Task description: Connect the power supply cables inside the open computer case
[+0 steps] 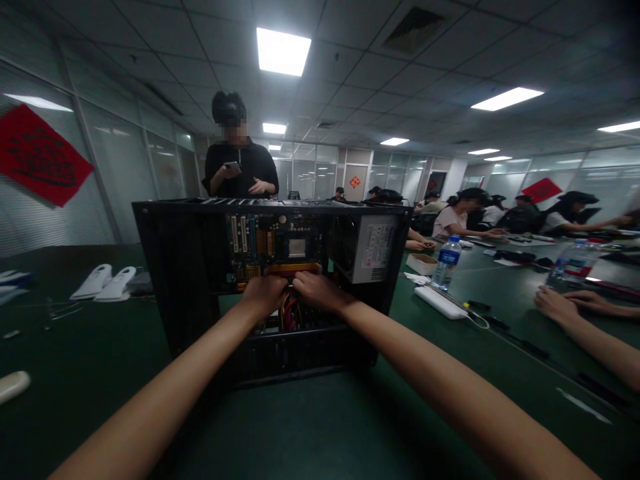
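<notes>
Mid-frame, left hand (264,293) and right hand (316,291) pinch wires (290,313) inside the PC (175,280); next needs a gentle tug.

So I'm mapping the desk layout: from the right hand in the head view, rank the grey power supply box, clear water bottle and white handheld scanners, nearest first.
From the right hand:
1. Grey power supply box, inside the case, just right.
2. Clear water bottle, farther right on the table.
3. White handheld scanners, far left.

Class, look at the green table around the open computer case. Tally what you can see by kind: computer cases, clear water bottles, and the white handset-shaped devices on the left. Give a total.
Open black metal computer cases: 1
Clear plastic water bottles with blue labels: 2
White handset-shaped devices: 2
Total: 5
</notes>
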A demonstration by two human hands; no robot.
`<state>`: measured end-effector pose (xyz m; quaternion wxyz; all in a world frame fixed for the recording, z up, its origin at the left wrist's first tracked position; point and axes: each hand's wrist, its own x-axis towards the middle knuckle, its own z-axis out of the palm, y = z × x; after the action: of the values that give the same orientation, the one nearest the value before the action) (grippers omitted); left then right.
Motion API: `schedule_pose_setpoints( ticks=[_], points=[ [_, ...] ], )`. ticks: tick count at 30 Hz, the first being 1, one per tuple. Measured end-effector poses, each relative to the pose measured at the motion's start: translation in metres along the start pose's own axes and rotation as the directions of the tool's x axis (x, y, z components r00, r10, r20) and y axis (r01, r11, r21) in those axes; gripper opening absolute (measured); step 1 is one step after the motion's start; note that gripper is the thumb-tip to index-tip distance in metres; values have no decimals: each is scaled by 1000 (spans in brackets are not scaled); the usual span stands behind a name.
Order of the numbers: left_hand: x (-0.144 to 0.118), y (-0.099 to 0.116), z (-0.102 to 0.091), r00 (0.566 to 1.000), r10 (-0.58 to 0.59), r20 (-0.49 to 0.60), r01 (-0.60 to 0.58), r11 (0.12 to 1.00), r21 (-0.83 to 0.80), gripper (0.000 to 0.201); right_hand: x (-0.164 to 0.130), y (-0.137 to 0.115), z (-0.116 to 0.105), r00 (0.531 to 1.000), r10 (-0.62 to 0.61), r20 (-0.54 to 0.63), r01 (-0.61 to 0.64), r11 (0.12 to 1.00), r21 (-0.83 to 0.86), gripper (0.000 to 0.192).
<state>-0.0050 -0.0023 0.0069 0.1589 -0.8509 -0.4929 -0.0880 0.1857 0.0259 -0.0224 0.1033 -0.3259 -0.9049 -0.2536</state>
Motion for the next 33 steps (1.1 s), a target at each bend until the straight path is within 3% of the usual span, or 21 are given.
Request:
schedule_pose_setpoints(
  ticks=[9,22,28,33],
  points=[
    [4,-16,5,994,106,37,-109,990,94,34,2,3,0,1000,-14,-17,14,1000,-8,8],
    [6,-20,8,993,120,21,-121,989,82,35,6,6,-3,999,-17,-35,16,999,-34,18],
    [7,-15,8,995,97,22,-98,995,27,32,5,3,-13,999,-32,18,33,998,-48,22],
    [4,-14,11,998,61,24,-60,998,-17,33,-2,-1,-21,995,90,30,-92,994,63,15]
  ],
)
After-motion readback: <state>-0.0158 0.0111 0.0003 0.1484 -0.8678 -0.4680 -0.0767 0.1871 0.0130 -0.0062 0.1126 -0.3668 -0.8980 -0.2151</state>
